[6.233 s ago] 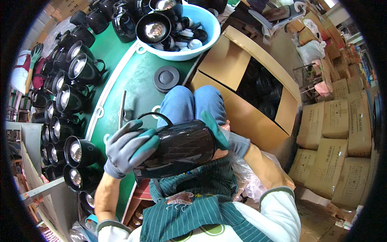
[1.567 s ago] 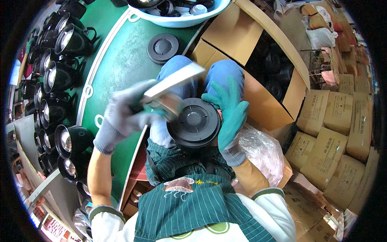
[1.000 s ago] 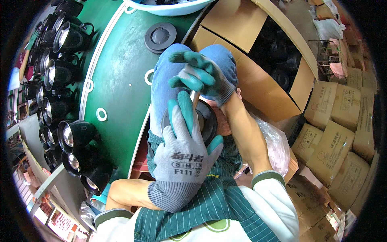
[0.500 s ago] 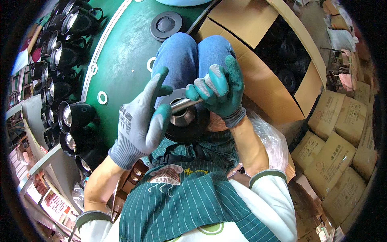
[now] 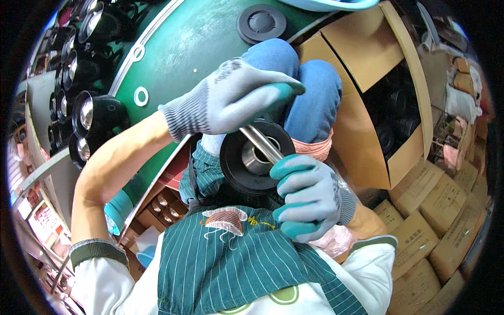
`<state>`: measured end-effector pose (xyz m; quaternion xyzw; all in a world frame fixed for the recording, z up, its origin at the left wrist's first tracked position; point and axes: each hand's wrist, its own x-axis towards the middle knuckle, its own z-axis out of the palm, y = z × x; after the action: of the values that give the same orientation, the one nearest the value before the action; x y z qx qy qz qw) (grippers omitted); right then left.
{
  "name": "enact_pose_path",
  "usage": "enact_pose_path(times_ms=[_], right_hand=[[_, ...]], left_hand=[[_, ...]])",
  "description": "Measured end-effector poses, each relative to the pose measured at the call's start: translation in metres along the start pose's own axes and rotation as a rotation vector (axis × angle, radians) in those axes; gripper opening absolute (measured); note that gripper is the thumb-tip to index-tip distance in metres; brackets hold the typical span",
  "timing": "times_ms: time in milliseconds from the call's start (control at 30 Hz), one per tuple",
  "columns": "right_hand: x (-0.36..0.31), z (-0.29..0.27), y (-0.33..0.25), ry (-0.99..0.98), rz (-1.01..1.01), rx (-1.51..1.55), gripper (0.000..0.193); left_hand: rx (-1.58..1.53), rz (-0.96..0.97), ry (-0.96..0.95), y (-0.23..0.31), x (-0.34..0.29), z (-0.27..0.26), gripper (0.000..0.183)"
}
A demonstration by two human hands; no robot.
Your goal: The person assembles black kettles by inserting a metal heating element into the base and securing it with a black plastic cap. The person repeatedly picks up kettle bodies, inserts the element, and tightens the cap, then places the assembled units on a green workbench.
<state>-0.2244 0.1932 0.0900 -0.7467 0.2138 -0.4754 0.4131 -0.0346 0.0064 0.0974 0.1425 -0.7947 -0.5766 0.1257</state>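
Note:
A round black part point(image 5: 234, 167) with a shiny steel neck point(image 5: 253, 161) in its centre sits in my lap, its opening facing up. Across the opening slants a metal rod point(image 5: 261, 143). My right hand point(image 5: 310, 197), in a grey and green glove, is wrapped round the rod's near right end. Over the far side of the black part reaches my left hand point(image 5: 231, 100), gloved alike, thumb and forefinger close together. The rod's other end meets the edge of this hand. What its hidden fingers hold cannot be made out.
A green table point(image 5: 178, 68) lies ahead, with a black disc point(image 5: 261, 24) and a white ring point(image 5: 141, 96). Black pots point(image 5: 94, 113) line the left. An open carton point(image 5: 346, 121) of black parts stands at right, stacked boxes point(image 5: 412, 239) beyond. A blue basin point(image 5: 336, 4) is at the top.
My left hand has swung up and over the black part, from beside it. My right hand has come down nearer to me, and the rod now slants the other way. The view has shifted.

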Motion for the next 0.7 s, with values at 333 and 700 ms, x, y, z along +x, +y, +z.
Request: enact_pose_path(times_ms=[333, 700], right_hand=[[0.092, 0.045, -0.013, -0.764, 0.152, -0.341, 0.016], [0.079, 0.045, -0.022, -0.495, 0.236, -0.171, 0.044]], left_hand=[[0.097, 0.368, -0.241, -0.040, 0.075, 0.030, 0.041], [-0.701, -0.105, -0.492, -0.041, 0.075, 0.048, 0.055]])
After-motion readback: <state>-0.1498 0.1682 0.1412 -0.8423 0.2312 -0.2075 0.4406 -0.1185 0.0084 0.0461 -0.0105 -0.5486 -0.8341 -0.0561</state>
